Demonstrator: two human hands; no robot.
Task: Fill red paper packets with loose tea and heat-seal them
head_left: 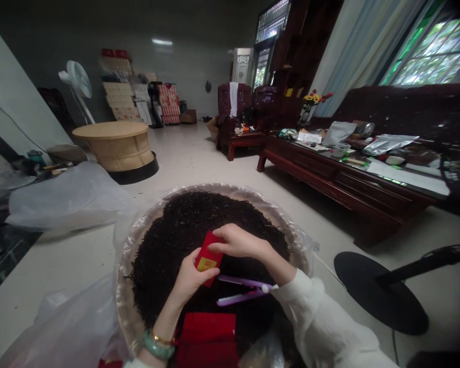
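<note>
A small red packet (206,263) with a gold label is held up above a round basket (124,286) of dark, dry tea-like leaves (164,255). My left hand (190,273) grips the packet's lower part, thumb across the front beside the label. My right hand (233,241) pinches its upper end; some fingertips are hidden behind it. Under my right forearm a purple hand-held sealer or straightener (245,291) lies on the leaves with its two arms apart. Closer to me, red packets or pouches (209,337) lie by a clear plastic bag (266,347).
Clear plastic sheeting (72,322) spreads on the floor at left. A round black stand base (381,292) with a pole is on the right. Beyond are a cluttered dark wooden table (352,179), a wooden-topped basket (115,145) and a fan (76,79).
</note>
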